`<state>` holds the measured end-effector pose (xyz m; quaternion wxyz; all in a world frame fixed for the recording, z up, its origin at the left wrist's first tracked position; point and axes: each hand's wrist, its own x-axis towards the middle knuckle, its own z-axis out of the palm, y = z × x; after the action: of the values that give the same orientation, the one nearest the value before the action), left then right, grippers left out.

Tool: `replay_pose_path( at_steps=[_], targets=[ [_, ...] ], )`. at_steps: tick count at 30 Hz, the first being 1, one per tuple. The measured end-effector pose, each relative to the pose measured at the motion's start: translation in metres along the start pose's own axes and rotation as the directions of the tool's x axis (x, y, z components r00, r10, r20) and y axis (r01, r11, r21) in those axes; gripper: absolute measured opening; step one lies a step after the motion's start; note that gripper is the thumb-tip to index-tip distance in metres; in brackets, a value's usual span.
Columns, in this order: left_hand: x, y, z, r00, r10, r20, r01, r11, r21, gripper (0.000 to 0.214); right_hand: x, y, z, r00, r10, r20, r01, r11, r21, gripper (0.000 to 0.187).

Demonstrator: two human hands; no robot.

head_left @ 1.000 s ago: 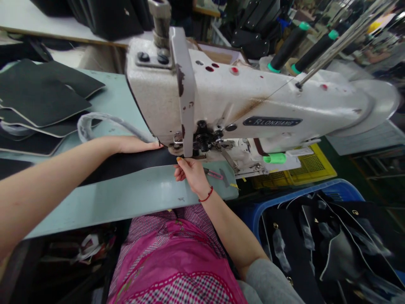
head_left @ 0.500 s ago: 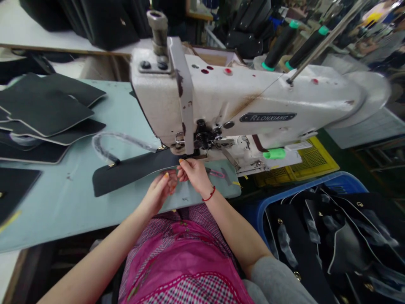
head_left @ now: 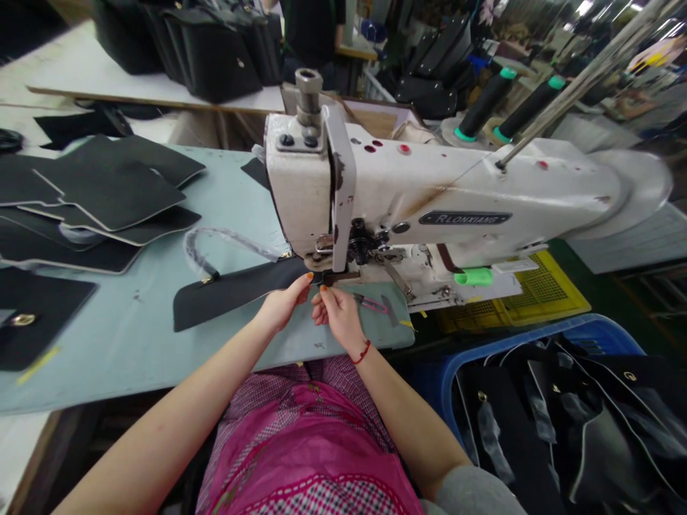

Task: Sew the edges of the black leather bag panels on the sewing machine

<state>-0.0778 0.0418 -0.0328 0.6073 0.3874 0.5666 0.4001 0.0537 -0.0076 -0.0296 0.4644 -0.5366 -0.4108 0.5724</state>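
A long black bag panel [head_left: 230, 292] lies on the sewing table, its right end under the needle area of a white sewing machine [head_left: 386, 186]. A plastic-wrapped handle [head_left: 230, 236] loops up from the panel's far side, with gold hardware at its ends. My left hand [head_left: 287, 302] grips the panel's near edge, thumb on top, just left of the presser foot. Close beside it, my right hand [head_left: 339, 315] is closed, thumb and fingertips pinched at the panel's edge by the foot. What lies right between these fingertips is largely hidden.
Small pink-handled snips [head_left: 371, 304] lie right of my right hand. Black panels [head_left: 107, 182] are piled at the left. A blue basket [head_left: 448, 379] with more bag pieces stands at the lower right, near a yellow crate [head_left: 558, 286]. Black bags [head_left: 209, 57] stand behind.
My left hand has come up and right from its loose pose onto the panel's edge. My right hand has drawn slightly back toward me. The view has shifted, moving the scene right and down.
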Motion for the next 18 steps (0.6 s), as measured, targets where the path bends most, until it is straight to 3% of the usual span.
replay_pose_path(
  at_steps=[7, 12, 18],
  targets=[
    [0.008, 0.009, 0.004, 0.998, 0.005, 0.066, -0.004, 1.0, -0.026, 0.041, -0.024, 0.057, -0.015, 0.97, 0.237, 0.046, -0.235, 0.971, -0.043, 0.065],
    [0.011, 0.013, 0.005, 0.993, 0.042, 0.11, -0.033, 0.996, -0.083, 0.042, -0.026, 0.071, -0.017, 0.97, 0.233, 0.071, -0.224, 0.969, -0.106, 0.066],
    [0.015, 0.014, 0.008, 0.998, 0.039, 0.053, -0.033, 0.994, -0.101, 0.042, -0.023, 0.075, -0.018, 0.971, 0.22, 0.093, -0.209, 0.971, -0.12, 0.067]
  ],
)
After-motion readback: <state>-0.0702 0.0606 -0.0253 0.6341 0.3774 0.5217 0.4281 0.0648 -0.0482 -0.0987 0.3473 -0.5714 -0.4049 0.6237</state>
